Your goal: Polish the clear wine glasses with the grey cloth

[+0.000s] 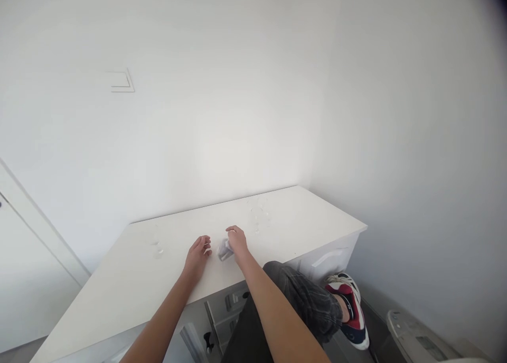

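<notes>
My right hand point(236, 240) is closed on a small, clear, greyish object point(225, 250) at the front middle of the white cabinet top. It looks like glass or crumpled plastic, and its exact kind is hard to make out. My left hand point(198, 253) rests just to the left of it, with its fingers loosely bent and apart and nothing in them. Farther left on the same surface is a faint transparent thing point(158, 251). Behind my right hand, several faint clear shapes point(257, 215) show on the top.
The white cabinet top point(317, 210) meets the wall at the back. Below its front edge are black knobs point(208, 342). My bent leg in dark plaid trousers and a sneaker point(352, 310) are at the right. A pale appliance point(420, 339) stands at lower right, and a door point(31, 278) at left.
</notes>
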Demonstrator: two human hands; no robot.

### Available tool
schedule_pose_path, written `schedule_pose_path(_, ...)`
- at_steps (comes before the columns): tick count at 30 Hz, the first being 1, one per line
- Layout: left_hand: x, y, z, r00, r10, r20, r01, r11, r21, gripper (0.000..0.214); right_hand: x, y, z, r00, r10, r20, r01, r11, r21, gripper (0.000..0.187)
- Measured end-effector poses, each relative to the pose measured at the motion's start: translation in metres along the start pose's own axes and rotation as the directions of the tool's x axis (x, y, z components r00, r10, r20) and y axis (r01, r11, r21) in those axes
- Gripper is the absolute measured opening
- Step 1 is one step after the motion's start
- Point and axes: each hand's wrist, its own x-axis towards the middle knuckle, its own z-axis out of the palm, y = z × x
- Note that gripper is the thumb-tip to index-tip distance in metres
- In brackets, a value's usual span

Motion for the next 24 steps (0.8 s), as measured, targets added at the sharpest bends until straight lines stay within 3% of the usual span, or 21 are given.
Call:
schedule_pose_path(5, -0.035, 0.019, -0.051, 0.991, -0.026, -0.131, -0.013, 0.957, -0.291, 0.011, 0.007, 0.004, -0.009, 0.993, 0.044, 0.112, -0.082, 0.931, 0.357, 0.041)
schedule_pose_path(8, -0.052, 0.035, -0.079, 0.973, -0.09, -0.212, -0.038, 0.847, -0.531, 0.009, 0.007, 0.007, -0.006, 0.988, 0.054, 0.146, -0.123, 0.845, 0.521, 0.029)
schedule_pose_path(10, -0.057, 0.044, -0.09, 0.956, -0.119, -0.269, -0.072, 0.792, -0.606, 0.005, 0.008, 0.009, -0.002, 0.984, 0.07, 0.165, -0.153, 0.805, 0.573, 0.025)
schedule_pose_path(12, -0.057, 0.052, -0.095, 0.939, -0.135, -0.317, -0.096, 0.782, -0.616, 0.009, 0.009, 0.01, 0.002, 0.981, 0.093, 0.169, -0.174, 0.811, 0.559, 0.033)
schedule_pose_path(14, -0.051, 0.058, -0.097, 0.925, -0.149, -0.348, -0.096, 0.798, -0.596, 0.019, 0.011, 0.011, 0.005, 0.977, 0.127, 0.169, -0.199, 0.82, 0.536, 0.029)
schedule_pose_path(18, -0.031, 0.066, -0.095, 0.939, -0.091, -0.332, -0.119, 0.821, -0.559, 0.036, 0.015, 0.01, 0.007, 0.97, 0.166, 0.176, -0.231, 0.848, 0.477, 0.021)
schedule_pose_path(24, -0.002, 0.064, -0.084, 0.95, 0.048, -0.309, -0.203, 0.847, -0.492, 0.032, 0.016, 0.011, 0.007, 0.986, 0.134, 0.103, -0.159, 0.941, 0.297, 0.025)
